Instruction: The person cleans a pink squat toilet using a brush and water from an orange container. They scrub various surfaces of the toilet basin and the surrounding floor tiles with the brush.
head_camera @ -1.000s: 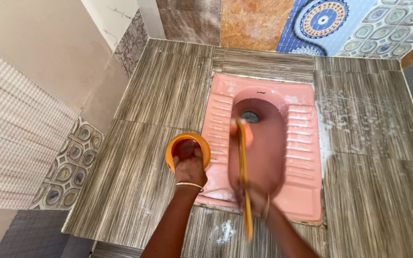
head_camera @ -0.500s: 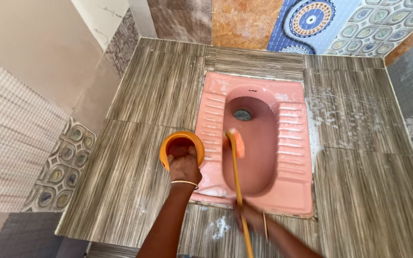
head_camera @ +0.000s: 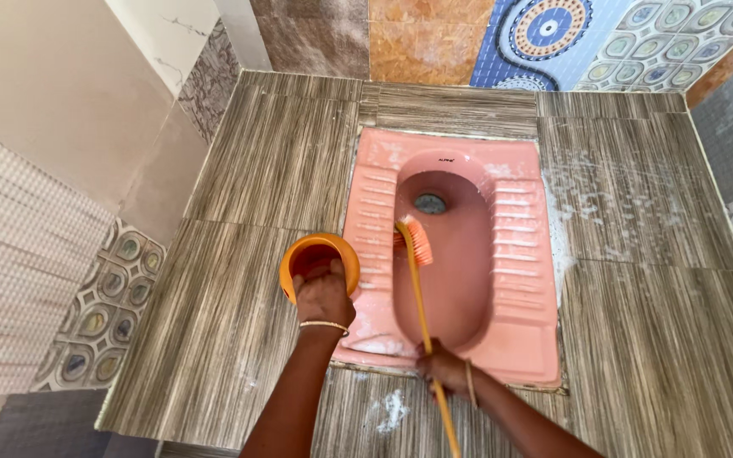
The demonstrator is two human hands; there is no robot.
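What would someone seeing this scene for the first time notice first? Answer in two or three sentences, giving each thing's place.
A pink ceramic squat toilet pan set into the grey streaked floor tiles fills the middle. The right hand grips a long yellow-handled brush, its orange head at the bowl's left inner edge. The left hand holds a round orange plastic mug beside the pan's left footrest.

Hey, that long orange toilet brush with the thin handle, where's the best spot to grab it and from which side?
Grip the long orange toilet brush on its thin handle's lower stretch, coming from the near end, roughly where the right hand holds it. The bristle head lies inside the pink squat pan, so only the handle is clean to reach.
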